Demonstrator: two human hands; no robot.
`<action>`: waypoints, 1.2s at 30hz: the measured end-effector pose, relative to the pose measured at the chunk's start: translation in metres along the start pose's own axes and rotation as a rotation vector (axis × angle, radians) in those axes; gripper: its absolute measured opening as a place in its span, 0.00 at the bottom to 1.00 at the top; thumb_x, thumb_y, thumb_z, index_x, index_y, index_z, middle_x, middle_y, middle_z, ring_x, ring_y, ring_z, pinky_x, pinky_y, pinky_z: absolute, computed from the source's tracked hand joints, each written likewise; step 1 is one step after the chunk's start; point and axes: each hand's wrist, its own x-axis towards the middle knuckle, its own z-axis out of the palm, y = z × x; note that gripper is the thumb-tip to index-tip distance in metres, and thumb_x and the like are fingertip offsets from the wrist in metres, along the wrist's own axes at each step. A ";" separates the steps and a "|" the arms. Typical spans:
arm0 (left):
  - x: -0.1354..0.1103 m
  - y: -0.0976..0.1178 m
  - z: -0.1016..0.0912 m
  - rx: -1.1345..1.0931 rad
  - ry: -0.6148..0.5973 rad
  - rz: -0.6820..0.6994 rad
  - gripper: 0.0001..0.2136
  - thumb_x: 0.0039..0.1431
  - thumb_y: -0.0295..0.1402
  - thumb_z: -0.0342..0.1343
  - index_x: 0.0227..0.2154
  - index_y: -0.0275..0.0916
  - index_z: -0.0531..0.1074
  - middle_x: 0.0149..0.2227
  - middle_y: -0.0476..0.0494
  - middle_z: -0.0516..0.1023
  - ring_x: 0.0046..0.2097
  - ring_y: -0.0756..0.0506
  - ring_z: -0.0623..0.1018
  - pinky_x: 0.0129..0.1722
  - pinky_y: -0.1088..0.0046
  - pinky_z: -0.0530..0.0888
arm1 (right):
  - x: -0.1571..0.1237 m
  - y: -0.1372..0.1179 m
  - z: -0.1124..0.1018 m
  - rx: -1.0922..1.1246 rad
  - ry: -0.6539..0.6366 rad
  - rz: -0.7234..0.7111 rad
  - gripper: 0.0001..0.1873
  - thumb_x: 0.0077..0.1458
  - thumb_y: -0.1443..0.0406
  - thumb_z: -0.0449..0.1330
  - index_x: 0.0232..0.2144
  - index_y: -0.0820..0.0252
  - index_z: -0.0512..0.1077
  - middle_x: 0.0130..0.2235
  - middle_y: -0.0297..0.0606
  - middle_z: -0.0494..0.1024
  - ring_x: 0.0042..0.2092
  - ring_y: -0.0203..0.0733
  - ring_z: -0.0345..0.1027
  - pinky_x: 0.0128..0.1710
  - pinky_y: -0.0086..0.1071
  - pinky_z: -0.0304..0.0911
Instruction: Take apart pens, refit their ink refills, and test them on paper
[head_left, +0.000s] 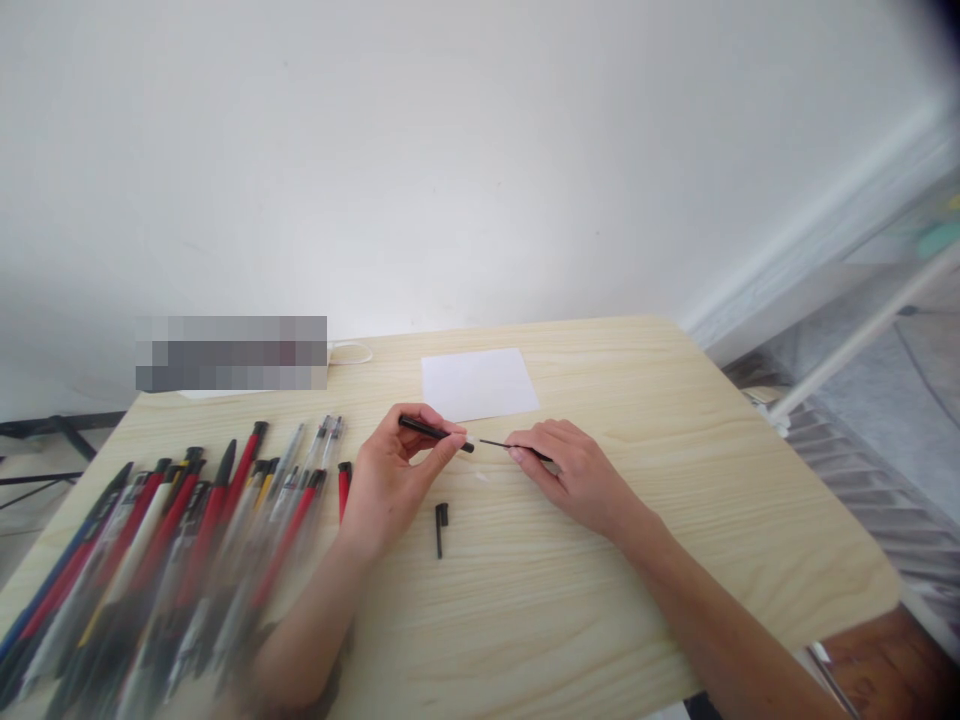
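— Pens (pixel 210 520), a whole spread of them, lie nearest your head camera at the lower left, blurred toward the frame's edge. Your left forearm passes right beside them, so mind it: a nudge could set some rolling.

— Noted, but look at what you're holding. Your left hand (pixel 391 482) pinches a black barrel (pixel 424 428) between thumb and fingers. Your right hand (pixel 581 472) grips a thin dark rod (pixel 493 444), its tip pointing at the barrel's right end.

— Tip and barrel look just apart, above the middle of the surface (pixel 600 580), though at this size you can't be sure they don't touch. Both slope slightly down to the right, so you'd do well to match the angles before bringing them any closer.

— How about the grip? You'd likely get better control with your right fingertips close to that tip; something so slender could waver or bend if pushed from far back. Go gently, and if it catches, roll the barrel a little rather than force it.

— Leave the small black cap (pixel 439 532) where it lies, just below your left hand and within easy reach. White paper (pixel 480 383) lies beyond both hands.
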 end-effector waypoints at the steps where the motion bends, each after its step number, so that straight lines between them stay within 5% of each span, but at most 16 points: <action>1: 0.000 0.000 0.000 0.010 -0.005 0.000 0.12 0.49 0.32 0.61 0.33 0.39 0.64 0.33 0.47 0.77 0.37 0.47 0.78 0.41 0.71 0.72 | 0.000 0.000 0.000 -0.007 -0.008 0.003 0.08 0.59 0.66 0.50 0.38 0.59 0.69 0.34 0.36 0.76 0.35 0.37 0.65 0.38 0.33 0.58; 10: 0.000 0.001 -0.001 0.013 -0.014 -0.016 0.11 0.48 0.33 0.62 0.32 0.38 0.66 0.31 0.48 0.76 0.35 0.48 0.77 0.39 0.72 0.72 | 0.000 -0.001 0.000 -0.128 0.022 -0.028 0.09 0.60 0.65 0.49 0.37 0.59 0.69 0.30 0.35 0.74 0.31 0.36 0.64 0.36 0.32 0.55; 22: 0.002 0.009 0.002 -0.049 0.045 -0.200 0.09 0.46 0.34 0.63 0.25 0.36 0.68 0.24 0.49 0.76 0.27 0.50 0.75 0.33 0.74 0.71 | 0.000 -0.009 -0.001 -0.287 0.094 -0.129 0.08 0.59 0.67 0.51 0.37 0.60 0.70 0.30 0.36 0.74 0.33 0.38 0.63 0.37 0.35 0.54; 36: 0.003 0.002 -0.006 -0.117 -0.077 -0.056 0.10 0.49 0.31 0.62 0.36 0.38 0.72 0.38 0.44 0.79 0.41 0.45 0.77 0.42 0.71 0.74 | 0.001 -0.005 0.000 0.015 0.159 -0.006 0.09 0.59 0.67 0.51 0.36 0.58 0.72 0.28 0.35 0.74 0.31 0.36 0.64 0.36 0.33 0.58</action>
